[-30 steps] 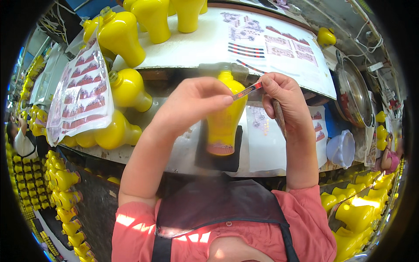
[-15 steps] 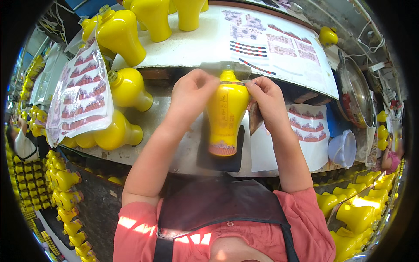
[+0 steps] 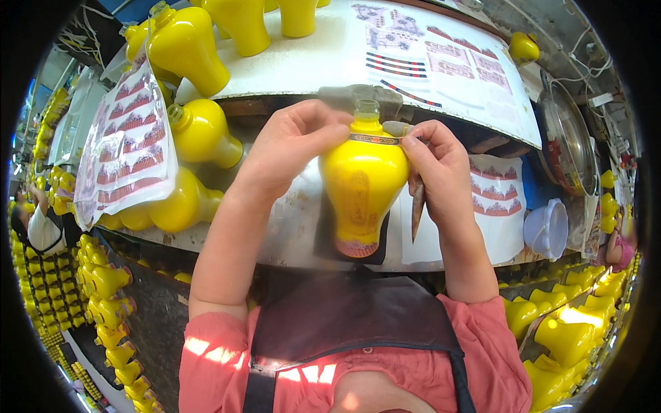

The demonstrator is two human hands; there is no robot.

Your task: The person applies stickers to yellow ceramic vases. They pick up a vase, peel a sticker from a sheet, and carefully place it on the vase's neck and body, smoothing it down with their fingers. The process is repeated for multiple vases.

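Left hand (image 3: 292,144) and right hand (image 3: 441,157) (latter also gripping brown tool (image 3: 417,210)) pinch patterned band (image 3: 375,139) at yellow bottle (image 3: 363,182); bare tabletop (image 3: 295,224), then edge, bodyward.

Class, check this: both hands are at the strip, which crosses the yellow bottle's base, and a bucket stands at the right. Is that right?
No: the head view shows the strip crossing the bottle at its shoulder, not its base. The left hand and right hand are at it, and the bucket stands at the right.
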